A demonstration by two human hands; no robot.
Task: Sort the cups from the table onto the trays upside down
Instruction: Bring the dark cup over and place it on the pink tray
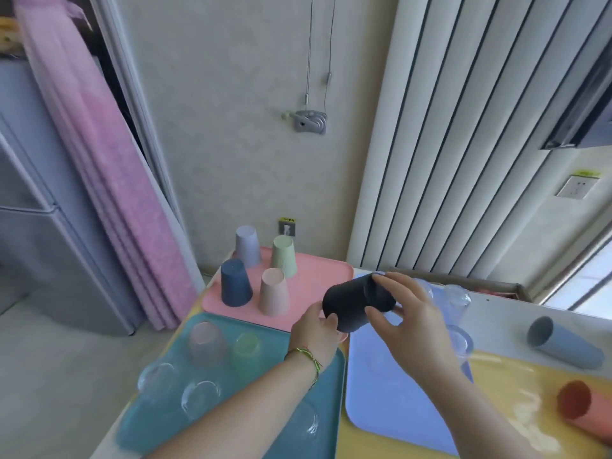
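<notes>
Left hand [318, 329] and right hand [407, 316] are gripping the dark cup [354, 306] sideways, axis running eight to two o'clock. The pink tray [318, 276] is lying at ten, nearer the left hand.

Bright daylight (from right), soft blur, bowed edges.

Four inverted cups [235, 283] on the far tray [319, 273], two toppled cups [563, 342] at right.
</notes>
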